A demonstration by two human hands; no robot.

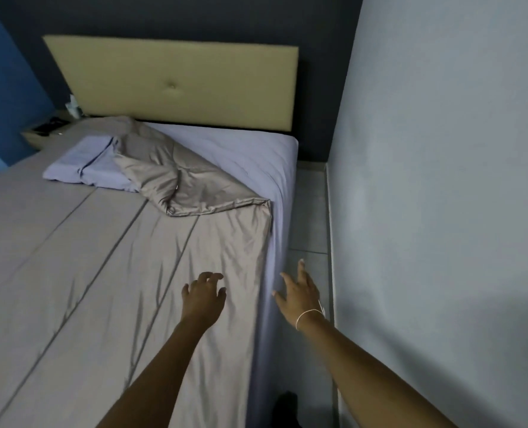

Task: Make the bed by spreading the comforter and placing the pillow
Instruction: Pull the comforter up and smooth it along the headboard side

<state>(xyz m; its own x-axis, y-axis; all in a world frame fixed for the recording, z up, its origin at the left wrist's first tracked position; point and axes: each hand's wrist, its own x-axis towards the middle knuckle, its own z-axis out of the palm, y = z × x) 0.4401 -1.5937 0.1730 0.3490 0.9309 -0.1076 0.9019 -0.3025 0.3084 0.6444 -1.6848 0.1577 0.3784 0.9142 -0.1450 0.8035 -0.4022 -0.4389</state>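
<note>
The comforter (111, 273) is covering the bed, its corner folded back below the headboard (176, 84), beside the pillow (80, 163). Left hand (204, 296) and right hand (299, 291) are hovering open, empty. Advisable: unfolding that corner headboard-ward, smoothing outward.

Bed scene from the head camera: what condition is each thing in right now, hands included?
Comforter: spread over most of the bed, top corner folded back near the headboard.
Pillow: lying flat on the comforter, partly under the folded corner.
Sheet: uncovered at the head of the bed.
Left hand: empty, fingers curled, over the comforter.
Right hand: empty, fingers spread, beside the bed's edge.
</note>
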